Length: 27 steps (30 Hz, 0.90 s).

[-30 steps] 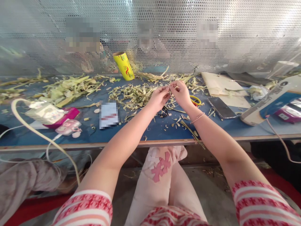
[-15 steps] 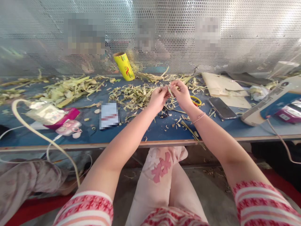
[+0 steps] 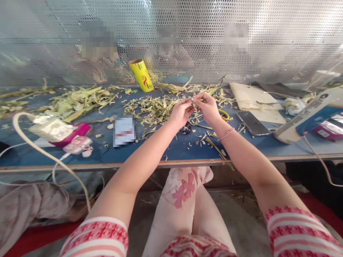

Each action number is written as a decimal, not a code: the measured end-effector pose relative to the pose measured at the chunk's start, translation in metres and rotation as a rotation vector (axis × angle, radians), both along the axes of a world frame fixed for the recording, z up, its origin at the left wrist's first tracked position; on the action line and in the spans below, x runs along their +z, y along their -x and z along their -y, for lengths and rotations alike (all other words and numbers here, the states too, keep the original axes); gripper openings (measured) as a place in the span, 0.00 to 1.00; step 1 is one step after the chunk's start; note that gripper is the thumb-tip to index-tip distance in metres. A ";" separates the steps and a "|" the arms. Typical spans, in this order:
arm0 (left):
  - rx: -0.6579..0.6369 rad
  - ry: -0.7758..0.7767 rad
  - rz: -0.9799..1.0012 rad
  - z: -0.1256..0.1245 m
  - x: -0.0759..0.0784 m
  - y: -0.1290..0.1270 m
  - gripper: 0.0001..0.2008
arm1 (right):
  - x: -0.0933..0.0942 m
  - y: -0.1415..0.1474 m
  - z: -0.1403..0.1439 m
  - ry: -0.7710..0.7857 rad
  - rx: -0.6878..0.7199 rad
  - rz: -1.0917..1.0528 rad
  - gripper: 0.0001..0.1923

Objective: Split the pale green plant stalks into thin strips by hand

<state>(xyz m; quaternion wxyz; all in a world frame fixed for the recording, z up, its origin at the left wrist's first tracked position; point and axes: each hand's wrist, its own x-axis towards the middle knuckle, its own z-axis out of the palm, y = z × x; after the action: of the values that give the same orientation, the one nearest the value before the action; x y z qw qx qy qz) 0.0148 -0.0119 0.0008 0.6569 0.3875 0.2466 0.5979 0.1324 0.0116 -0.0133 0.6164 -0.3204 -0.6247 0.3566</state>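
My left hand [image 3: 181, 111] and my right hand [image 3: 207, 106] meet above the blue table [image 3: 177, 148], fingertips pinched together on a small pale leaf strip [image 3: 192, 101]. Most of the strip is hidden by my fingers. Under and behind my hands lies a heap of cut leaf strips [image 3: 154, 107]. A thin bracelet circles my right wrist. Yellow-handled scissors [image 3: 223, 114] lie just right of my right hand.
A yellow roll [image 3: 141, 75] leans against the perforated metal screen [image 3: 171, 39]; people sit behind it. A phone [image 3: 253, 122], brown paper [image 3: 254, 98], a white device [image 3: 308, 116], a white charger with cable [image 3: 50, 127], a pink case [image 3: 79, 144] and a larger leaf pile [image 3: 77, 101] share the table.
My hands have shifted only slightly, fingers working the strip between them; they sit a touch lower than a second ago. Nothing else on the table moved.
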 end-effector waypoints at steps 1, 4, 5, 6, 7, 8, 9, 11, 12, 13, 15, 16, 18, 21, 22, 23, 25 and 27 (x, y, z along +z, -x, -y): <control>-0.004 0.001 -0.002 0.000 0.000 0.000 0.08 | 0.001 0.000 0.000 0.017 0.011 -0.023 0.10; -0.008 -0.004 -0.009 -0.002 -0.003 -0.001 0.08 | 0.002 0.001 0.001 0.044 0.044 -0.080 0.13; -0.009 -0.007 -0.007 -0.003 -0.003 -0.002 0.08 | 0.002 0.002 0.002 0.046 0.051 -0.090 0.14; -0.007 -0.006 0.000 -0.003 -0.004 -0.002 0.08 | 0.002 0.002 0.002 0.045 0.053 -0.097 0.15; -0.004 0.002 0.011 -0.003 -0.004 -0.002 0.08 | 0.002 0.003 0.003 0.043 0.052 -0.102 0.15; 0.002 0.018 0.025 -0.003 -0.004 -0.002 0.08 | 0.002 0.003 0.003 0.041 0.051 -0.103 0.15; 0.010 0.038 0.042 -0.003 -0.003 -0.002 0.08 | 0.002 0.004 0.004 0.038 0.051 -0.103 0.15; 0.026 0.079 0.070 -0.002 -0.002 -0.002 0.08 | 0.001 0.005 0.006 0.030 0.059 -0.099 0.15; 0.029 0.091 0.074 -0.001 -0.001 -0.002 0.08 | 0.001 0.005 0.006 0.026 0.066 -0.093 0.15; 0.033 0.097 0.071 0.000 -0.001 -0.002 0.08 | 0.001 0.006 0.007 0.021 0.072 -0.084 0.15; 0.049 0.093 0.045 0.001 0.000 -0.002 0.09 | 0.000 0.007 0.007 0.007 0.073 -0.057 0.16; 0.062 0.090 0.022 0.002 0.001 -0.003 0.09 | 0.001 0.007 0.008 -0.003 0.069 -0.040 0.16; 0.099 0.089 -0.043 0.002 0.000 -0.004 0.09 | 0.001 0.007 0.009 -0.026 0.056 0.001 0.17; 0.178 0.085 -0.176 0.001 -0.002 -0.004 0.09 | 0.002 0.007 0.010 -0.046 0.056 0.064 0.18; 0.205 0.073 -0.223 0.000 -0.003 -0.004 0.09 | 0.002 0.007 0.011 -0.049 0.058 0.083 0.17; 0.228 0.059 -0.271 -0.002 -0.005 -0.003 0.08 | 0.002 0.007 0.011 -0.054 0.056 0.100 0.17; 0.259 0.022 -0.357 -0.004 -0.009 -0.002 0.08 | 0.002 0.008 0.013 -0.075 0.042 0.129 0.16; 0.283 -0.020 -0.422 -0.005 -0.012 -0.001 0.09 | 0.003 0.008 0.015 -0.119 0.011 0.163 0.15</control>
<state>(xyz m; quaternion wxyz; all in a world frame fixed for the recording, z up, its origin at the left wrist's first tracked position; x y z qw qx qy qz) 0.0153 -0.0071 -0.0114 0.4969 0.4717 0.4240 0.5923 0.1243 -0.0035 -0.0106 0.5795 -0.3075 -0.6946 0.2951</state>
